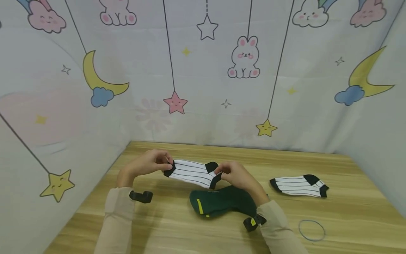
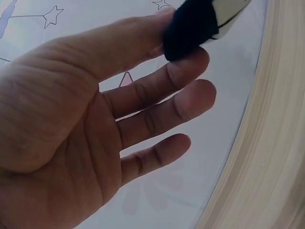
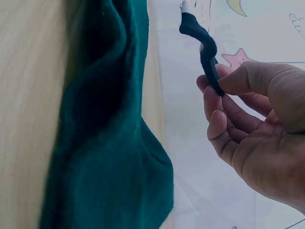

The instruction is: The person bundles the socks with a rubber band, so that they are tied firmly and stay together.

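Observation:
A white sock with dark stripes (image 1: 191, 172) is stretched level between both hands, above the table in the head view. My left hand (image 1: 151, 163) pinches its black cuff (image 2: 190, 28) between thumb and forefinger, the other fingers loosely extended. At the opposite end, my right hand (image 1: 236, 174) pinches the black toe (image 3: 205, 45) between thumb and fingertips. Below the held sock, a dark green sock (image 1: 222, 203) with yellow marks lies on the table, partly covered by the right forearm. It fills the left side of the right wrist view.
A matching striped sock (image 1: 298, 186) lies flat on the right of the wooden table (image 1: 177, 236). Nearer the front is a thin blue ring (image 1: 312, 230). A white curtain (image 1: 206, 77) printed with stars, moons and rabbits encloses the back and sides.

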A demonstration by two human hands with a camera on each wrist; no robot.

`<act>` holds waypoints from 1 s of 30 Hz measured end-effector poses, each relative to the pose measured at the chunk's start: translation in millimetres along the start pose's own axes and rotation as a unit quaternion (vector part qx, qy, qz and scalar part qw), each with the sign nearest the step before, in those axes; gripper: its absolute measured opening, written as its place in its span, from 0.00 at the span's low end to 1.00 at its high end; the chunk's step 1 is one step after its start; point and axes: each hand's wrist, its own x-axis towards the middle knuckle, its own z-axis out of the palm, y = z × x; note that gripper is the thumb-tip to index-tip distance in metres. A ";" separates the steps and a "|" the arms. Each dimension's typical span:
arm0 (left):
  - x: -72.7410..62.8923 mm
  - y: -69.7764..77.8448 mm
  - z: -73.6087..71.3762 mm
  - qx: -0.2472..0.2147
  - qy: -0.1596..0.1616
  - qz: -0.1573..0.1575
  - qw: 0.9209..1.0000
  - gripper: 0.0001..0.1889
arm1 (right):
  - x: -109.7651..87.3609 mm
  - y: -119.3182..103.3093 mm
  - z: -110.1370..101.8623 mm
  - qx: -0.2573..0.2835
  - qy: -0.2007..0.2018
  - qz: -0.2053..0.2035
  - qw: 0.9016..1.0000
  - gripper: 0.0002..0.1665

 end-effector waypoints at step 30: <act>15.7 15.6 10.8 -0.034 -0.069 0.071 0.995 0.07 | -26.7 4.9 -33.2 -0.054 -0.022 -0.022 0.998 0.19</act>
